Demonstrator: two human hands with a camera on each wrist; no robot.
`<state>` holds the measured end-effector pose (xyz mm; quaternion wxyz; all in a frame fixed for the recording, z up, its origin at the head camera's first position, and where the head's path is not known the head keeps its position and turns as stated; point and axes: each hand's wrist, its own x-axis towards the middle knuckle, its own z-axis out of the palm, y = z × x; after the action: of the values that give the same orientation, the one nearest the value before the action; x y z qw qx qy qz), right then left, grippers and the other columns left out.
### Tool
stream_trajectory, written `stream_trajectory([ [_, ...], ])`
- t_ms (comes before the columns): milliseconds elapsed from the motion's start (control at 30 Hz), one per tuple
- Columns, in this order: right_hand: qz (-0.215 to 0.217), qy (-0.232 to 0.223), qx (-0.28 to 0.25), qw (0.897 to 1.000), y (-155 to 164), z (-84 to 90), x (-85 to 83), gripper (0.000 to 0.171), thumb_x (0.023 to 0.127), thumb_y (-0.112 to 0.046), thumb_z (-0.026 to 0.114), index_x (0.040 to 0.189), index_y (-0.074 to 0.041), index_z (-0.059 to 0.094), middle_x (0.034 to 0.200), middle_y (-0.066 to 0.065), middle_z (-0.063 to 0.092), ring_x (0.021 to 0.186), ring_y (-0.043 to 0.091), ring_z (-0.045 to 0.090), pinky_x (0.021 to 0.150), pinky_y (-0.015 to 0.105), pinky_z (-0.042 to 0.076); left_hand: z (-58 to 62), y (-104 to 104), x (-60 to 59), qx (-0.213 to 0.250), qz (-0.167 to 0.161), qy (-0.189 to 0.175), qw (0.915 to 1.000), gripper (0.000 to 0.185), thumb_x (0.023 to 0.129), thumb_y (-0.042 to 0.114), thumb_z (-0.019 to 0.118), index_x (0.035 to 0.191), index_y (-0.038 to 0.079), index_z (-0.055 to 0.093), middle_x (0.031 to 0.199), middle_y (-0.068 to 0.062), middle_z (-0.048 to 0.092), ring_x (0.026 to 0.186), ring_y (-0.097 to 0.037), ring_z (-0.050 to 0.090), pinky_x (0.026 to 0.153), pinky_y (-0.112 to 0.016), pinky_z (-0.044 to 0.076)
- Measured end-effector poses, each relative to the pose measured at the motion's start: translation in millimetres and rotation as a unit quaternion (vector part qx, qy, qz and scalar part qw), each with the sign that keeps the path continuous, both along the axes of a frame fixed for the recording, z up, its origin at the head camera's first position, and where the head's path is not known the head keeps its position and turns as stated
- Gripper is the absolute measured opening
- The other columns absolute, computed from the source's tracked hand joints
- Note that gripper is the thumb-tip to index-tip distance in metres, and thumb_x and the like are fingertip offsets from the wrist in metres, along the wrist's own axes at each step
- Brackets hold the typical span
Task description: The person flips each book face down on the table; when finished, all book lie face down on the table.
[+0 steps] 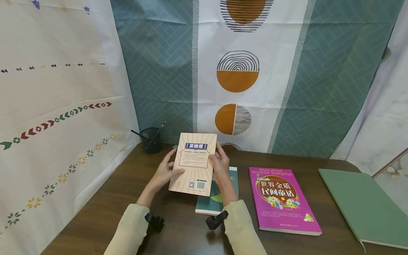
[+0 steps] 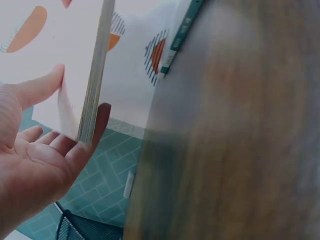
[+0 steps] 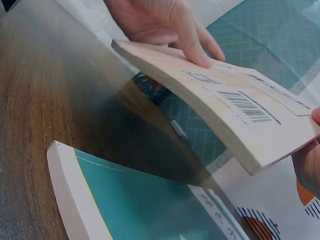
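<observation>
Peach paperback (image 1: 193, 163) held clear of worktop (image 1: 178, 233), back cover with barcode up; left hand (image 1: 164, 173) at 9 o'clock edge, thumb on cover, fingers beneath; right hand (image 1: 220, 164) pinching 3 o'clock edge. Teal book (image 1: 210, 202) flat underneath. Magenta book (image 1: 280, 198) at 3 o'clock, mesh pen cup (image 1: 151, 140) at 11.
</observation>
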<state>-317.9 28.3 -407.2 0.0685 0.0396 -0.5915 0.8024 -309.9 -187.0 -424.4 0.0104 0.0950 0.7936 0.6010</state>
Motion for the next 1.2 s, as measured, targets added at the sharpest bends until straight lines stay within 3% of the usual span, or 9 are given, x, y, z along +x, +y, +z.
stream_trajectory([
  [500, 0.027, -0.009, 0.021, 0.999, 2, -10.5, -1.0, 0.071, 0.092, 0.002, 0.049, 0.155, -0.021, 0.027, 0.136, 0.023, 0.057, 0.097, 0.012, 0.068, 0.072, 0.020, 0.050, 11.6, -20, 1.3, 0.012, -0.037, 0.007, 0.9992, 0.082, 0.086, 0.000, 0.069, 0.154, 0.018, 0.026, 0.119, -0.031, 0.063, 0.075, -0.020, 0.070, 0.065, -0.029, 0.058],
  [700, 0.067, -0.032, 0.050, 0.996, 0, -19.5, -3.2, 0.070, 0.097, -0.004, 0.050, 0.157, -0.025, 0.021, 0.136, 0.021, 0.059, 0.093, 0.011, 0.069, 0.070, 0.021, 0.053, 13.6, -31, 1.8, 0.016, -0.039, -0.021, 0.9989, 0.084, 0.084, -0.002, 0.071, 0.154, 0.020, 0.030, 0.100, -0.016, 0.072, 0.070, -0.019, 0.070, 0.060, -0.032, 0.058],
  [967, 0.076, -0.044, 0.080, 0.993, -5, -25.5, -2.7, 0.070, 0.097, -0.007, 0.053, 0.157, -0.021, 0.019, 0.135, 0.023, 0.059, 0.092, 0.013, 0.070, 0.070, 0.022, 0.055, 13.8, -44, 0.9, -0.005, -0.062, -0.049, 0.9968, 0.080, 0.084, 0.001, 0.070, 0.153, 0.017, 0.033, 0.107, -0.018, 0.072, 0.074, -0.020, 0.071, 0.063, -0.036, 0.060],
  [1200, 0.106, -0.046, 0.100, 0.988, -11, -30.3, -0.1, 0.072, 0.099, -0.010, 0.054, 0.157, -0.024, 0.015, 0.135, 0.021, 0.059, 0.099, 0.017, 0.069, 0.080, 0.031, 0.058, 12.3, -57, 1.1, -0.014, -0.060, -0.062, 0.9962, 0.081, 0.084, 0.004, 0.072, 0.153, 0.017, 0.033, 0.107, -0.014, 0.073, 0.075, -0.021, 0.071, 0.065, -0.037, 0.060],
])
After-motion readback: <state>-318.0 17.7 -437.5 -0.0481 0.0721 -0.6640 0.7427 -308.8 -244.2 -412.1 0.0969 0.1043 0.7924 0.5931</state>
